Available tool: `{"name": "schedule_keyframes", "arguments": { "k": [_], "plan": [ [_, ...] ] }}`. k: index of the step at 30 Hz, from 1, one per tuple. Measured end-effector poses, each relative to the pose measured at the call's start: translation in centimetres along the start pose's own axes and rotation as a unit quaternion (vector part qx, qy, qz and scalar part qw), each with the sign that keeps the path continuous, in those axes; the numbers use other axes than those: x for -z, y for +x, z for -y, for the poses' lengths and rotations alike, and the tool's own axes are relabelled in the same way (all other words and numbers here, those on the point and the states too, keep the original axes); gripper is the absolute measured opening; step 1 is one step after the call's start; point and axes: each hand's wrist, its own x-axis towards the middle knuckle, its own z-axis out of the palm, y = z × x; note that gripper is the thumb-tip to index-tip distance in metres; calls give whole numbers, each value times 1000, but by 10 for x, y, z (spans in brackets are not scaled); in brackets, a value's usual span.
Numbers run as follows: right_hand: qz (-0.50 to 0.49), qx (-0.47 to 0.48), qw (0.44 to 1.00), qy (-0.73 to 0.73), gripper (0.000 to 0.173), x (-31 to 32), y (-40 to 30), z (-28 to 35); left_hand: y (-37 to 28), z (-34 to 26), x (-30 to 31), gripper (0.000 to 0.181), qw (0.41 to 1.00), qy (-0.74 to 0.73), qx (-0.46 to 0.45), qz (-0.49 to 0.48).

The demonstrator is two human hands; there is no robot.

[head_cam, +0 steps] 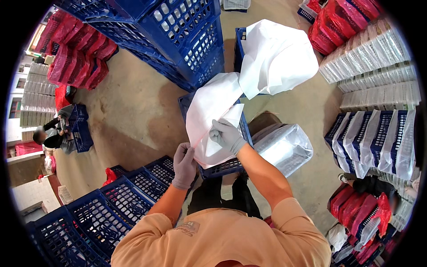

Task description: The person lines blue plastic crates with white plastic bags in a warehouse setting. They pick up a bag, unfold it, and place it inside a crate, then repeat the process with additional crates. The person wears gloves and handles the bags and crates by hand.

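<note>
White sheets, paper or thin plastic, (213,100) lie bunched over a blue plastic crate (220,172) in front of me. My left hand (184,164), in a grey glove, pinches the sheet's near left edge, where a thin pinkish line runs along it. My right hand (226,136), gloved too, is curled over the sheet's right part with its fingertips on a fold. Beyond, more white sheeting (277,56) covers a second blue crate (239,50). What lies under the sheets is hidden.
Tall blue crates (186,36) stand just ahead. A clear plastic bag (287,147) sits right of the crate. More blue crates (100,203) stand at near left. Wrapped stacks (367,50) line the right side. A person (50,137) works at far left, another (373,187) at right.
</note>
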Motion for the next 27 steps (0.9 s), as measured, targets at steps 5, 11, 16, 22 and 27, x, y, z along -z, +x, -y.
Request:
{"name": "schedule_keyframes", "arguments": {
  "k": [5,11,16,22,27],
  "plan": [
    [-57,133,980,-133,24,-12,-2,-1,14,33,35,16,974,216,-41,-52],
    [-36,150,920,-359,27,-36,-34,12,40,-8,-27,27,825,493,-273,50],
    [-2,166,930,-327,22,-33,-39,11,53,-1,-34,14,884,432,-154,96],
    [35,146,954,-261,21,-32,-45,6,49,4,-21,7,973,216,-4,79],
    [7,147,922,-359,22,-32,-51,12,44,5,-12,9,995,96,14,15]
  ]
}}
